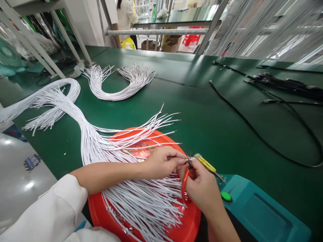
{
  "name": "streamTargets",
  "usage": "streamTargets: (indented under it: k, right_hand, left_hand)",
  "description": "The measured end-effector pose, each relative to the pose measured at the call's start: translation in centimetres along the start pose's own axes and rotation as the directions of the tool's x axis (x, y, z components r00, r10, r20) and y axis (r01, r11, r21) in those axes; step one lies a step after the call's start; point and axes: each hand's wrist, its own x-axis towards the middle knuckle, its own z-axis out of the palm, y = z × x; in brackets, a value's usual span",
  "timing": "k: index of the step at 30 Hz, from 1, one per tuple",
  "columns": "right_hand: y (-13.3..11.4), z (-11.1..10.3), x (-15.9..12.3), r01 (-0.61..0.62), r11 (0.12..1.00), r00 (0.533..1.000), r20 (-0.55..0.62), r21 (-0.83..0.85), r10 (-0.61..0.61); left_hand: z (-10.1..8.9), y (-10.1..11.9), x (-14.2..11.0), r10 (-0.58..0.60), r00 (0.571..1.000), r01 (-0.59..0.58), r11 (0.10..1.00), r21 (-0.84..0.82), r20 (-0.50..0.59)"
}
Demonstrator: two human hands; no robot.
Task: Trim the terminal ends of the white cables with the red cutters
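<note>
Hands [205,188] w/ scissors [184,186] nr R tray rim [194,218].

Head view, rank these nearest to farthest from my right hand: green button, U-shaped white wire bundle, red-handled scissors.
1. Red-handled scissors: held in your right hand.
2. Green button: right of it, on the teal device.
3. U-shaped white wire bundle: beyond and left, on the green table.

The left grip [163,163] pinches with bent fingers, close beside the curled right grip [200,181], both forearms [111,176] bare.
</note>
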Motion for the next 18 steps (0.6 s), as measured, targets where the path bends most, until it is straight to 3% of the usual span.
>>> streamTargets:
  k: [6, 9, 12, 14, 16, 18]
  right_hand:
    - [0.2, 0.0, 0.2, -0.022, 0.996, 0.998, 0.055, 0.086, 0.017]
    - [0.5, -0.1, 0.3, -0.06, 0.991, 0.993, 0.109, 0.118, 0.047]
    - [0.5, -0.2, 0.3, -0.108, 0.983, 0.987, 0.138, 0.15, 0.088]
    - [0.3, -0.2, 0.3, -0.114, 0.973, 0.992, 0.077, 0.199, 0.101]
    - [0.0, 0.0, 0.4, -0.093, 0.954, 0.99, -0.074, 0.284, 0.119]
    - [-0.3, 0.4, 0.5, -0.056, 0.918, 0.954, -0.25, 0.392, 0.164]
  left_hand:
    - [-0.4, -0.6, 0.0, 0.093, 0.996, -0.094, 0.984, 0.151, 0.011]
    - [-0.6, -1.0, 0.1, 0.198, 0.98, -0.183, 0.947, 0.263, -0.032]
    - [-0.7, -1.3, 0.2, 0.225, 0.971, -0.19, 0.935, 0.301, -0.085]
    - [-0.6, -1.4, 0.3, 0.191, 0.976, -0.156, 0.948, 0.279, -0.104]
    - [-0.6, -1.2, 0.4, 0.169, 0.98, -0.136, 0.955, 0.264, -0.106]
    - [-0.5, -1.0, 0.3, 0.182, 0.978, -0.145, 0.945, 0.293, -0.1]
